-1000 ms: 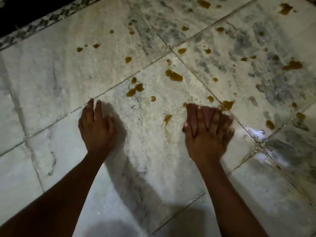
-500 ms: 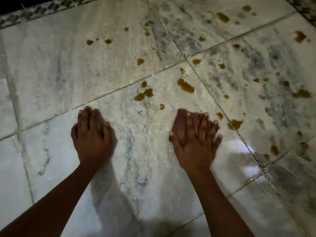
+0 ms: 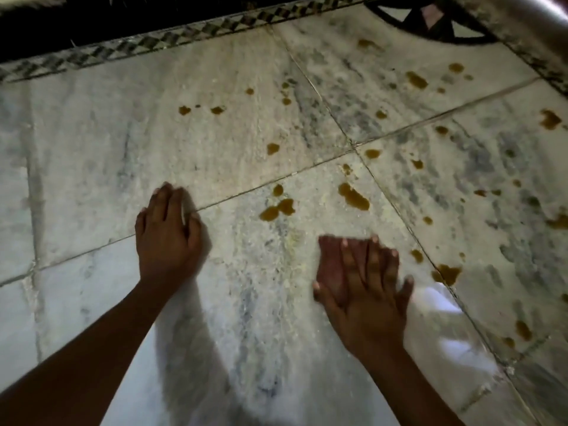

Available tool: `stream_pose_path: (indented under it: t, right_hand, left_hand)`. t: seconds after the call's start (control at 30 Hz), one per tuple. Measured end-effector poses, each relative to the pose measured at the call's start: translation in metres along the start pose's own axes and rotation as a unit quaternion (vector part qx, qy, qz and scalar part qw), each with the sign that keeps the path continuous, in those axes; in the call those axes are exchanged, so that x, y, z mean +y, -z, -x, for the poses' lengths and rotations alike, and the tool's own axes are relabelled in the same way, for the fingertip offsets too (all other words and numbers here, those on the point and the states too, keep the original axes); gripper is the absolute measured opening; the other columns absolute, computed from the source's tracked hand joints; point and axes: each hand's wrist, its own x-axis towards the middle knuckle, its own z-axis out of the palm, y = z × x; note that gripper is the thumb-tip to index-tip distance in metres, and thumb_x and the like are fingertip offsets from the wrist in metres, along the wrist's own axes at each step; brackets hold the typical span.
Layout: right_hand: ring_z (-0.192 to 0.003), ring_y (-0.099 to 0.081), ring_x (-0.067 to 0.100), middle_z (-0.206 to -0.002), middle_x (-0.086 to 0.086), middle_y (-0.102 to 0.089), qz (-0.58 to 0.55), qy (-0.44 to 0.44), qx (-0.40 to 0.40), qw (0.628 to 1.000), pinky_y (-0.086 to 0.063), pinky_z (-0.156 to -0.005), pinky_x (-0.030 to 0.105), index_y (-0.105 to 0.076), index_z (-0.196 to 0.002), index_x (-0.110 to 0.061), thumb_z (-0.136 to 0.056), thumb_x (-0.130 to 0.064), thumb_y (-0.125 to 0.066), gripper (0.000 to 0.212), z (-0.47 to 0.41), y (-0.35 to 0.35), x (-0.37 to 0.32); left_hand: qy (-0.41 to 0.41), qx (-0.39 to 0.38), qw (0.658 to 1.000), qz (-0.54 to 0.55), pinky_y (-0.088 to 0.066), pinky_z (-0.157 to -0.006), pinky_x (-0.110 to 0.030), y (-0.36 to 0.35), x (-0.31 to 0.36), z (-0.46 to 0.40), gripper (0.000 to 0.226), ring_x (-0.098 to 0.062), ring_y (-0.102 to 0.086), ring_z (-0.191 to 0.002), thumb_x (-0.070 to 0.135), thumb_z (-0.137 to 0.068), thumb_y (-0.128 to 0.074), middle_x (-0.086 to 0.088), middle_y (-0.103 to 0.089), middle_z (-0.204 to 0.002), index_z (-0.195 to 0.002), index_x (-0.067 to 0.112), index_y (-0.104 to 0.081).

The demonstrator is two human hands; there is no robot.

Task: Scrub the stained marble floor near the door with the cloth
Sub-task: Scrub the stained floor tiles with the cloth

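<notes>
Brown stains (image 3: 353,196) dot the pale marble floor (image 3: 92,142), most of them ahead and to the right of my hands. My right hand (image 3: 368,296) lies flat with spread fingers on a small reddish-brown cloth (image 3: 332,262) and presses it to the tile. Only the cloth's left part shows beside and between my fingers. A brown blot (image 3: 447,273) sits just right of that hand on the grout line. My left hand (image 3: 167,235) rests palm down on the bare floor, its fingertips across a grout line, holding nothing.
A patterned border strip (image 3: 215,29) runs along the far edge, with darkness beyond it. A dark inlay pattern (image 3: 430,23) lies at the top right. A wet gleam (image 3: 439,302) shines on the tile right of my right hand.
My right hand slid the cloth left and back, away from the blot on the grout line. A smear beside the cloth is gone. The view has tilted up toward the border.
</notes>
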Motion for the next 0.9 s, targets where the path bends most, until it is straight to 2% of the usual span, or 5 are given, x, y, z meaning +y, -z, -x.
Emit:
stream_pose_path:
  t: [0.13,0.3,0.43,0.63,0.9]
  right_hand:
    - [-0.16,0.024,0.048,-0.178,0.006,0.021,0.013,0.11,-0.053,0.992,0.007,-0.128,0.07,0.011,-0.168,-0.043,-0.099,-0.082,-0.019,0.085,-0.06,0.001,-0.071]
    - [-0.163,0.021,0.039,-0.181,0.001,0.008,0.052,0.32,-0.128,0.937,-0.003,-0.126,0.073,0.003,-0.169,-0.047,-0.097,-0.083,-0.033,0.087,-0.046,0.01,-0.091]
    - [-0.165,0.017,0.031,-0.181,-0.007,0.009,0.071,0.272,-0.105,0.954,-0.003,-0.125,0.076,0.003,-0.167,-0.052,-0.09,-0.095,-0.031,0.095,-0.051,0.014,-0.077]
    - [-0.163,0.021,0.044,-0.181,-0.002,0.01,-0.024,0.01,-0.038,0.999,0.01,-0.121,0.08,0.001,-0.167,-0.052,-0.091,-0.088,-0.033,0.091,-0.115,-0.002,-0.161]
    - [-0.167,0.0,0.036,-0.181,-0.003,0.001,0.054,0.102,-0.038,0.993,-0.002,-0.122,0.08,-0.006,-0.167,-0.053,-0.09,-0.093,-0.027,0.09,-0.042,0.004,-0.115]
  left_hand:
    - [0.025,0.011,1.0,0.012,-0.036,-0.123,-0.054,-0.002,-0.002,0.0,0.057,-0.033,-0.043,-0.156,0.031,-0.1,-0.046,-0.014,-0.046,-0.168,-0.151,0.007,-0.056]
    - [0.041,0.005,0.999,0.027,-0.036,-0.123,-0.055,0.006,0.003,0.0,0.057,-0.034,-0.046,-0.154,0.03,-0.1,-0.046,-0.013,-0.046,-0.168,-0.151,0.006,-0.057]
    - [0.044,-0.008,0.999,0.018,-0.036,-0.124,-0.055,0.008,0.004,-0.002,0.059,-0.034,-0.045,-0.155,0.031,-0.102,-0.043,-0.014,-0.045,-0.169,-0.154,0.006,-0.054]
    - [0.057,-0.019,0.998,0.007,-0.034,-0.124,-0.054,0.005,0.005,-0.003,0.06,-0.033,-0.044,-0.156,0.032,-0.101,-0.042,-0.013,-0.044,-0.17,-0.155,0.007,-0.053]
    - [0.064,-0.03,0.998,0.003,-0.036,-0.124,-0.055,0.013,0.009,-0.006,0.06,-0.034,-0.044,-0.156,0.031,-0.102,-0.041,-0.014,-0.043,-0.17,-0.155,0.006,-0.053]
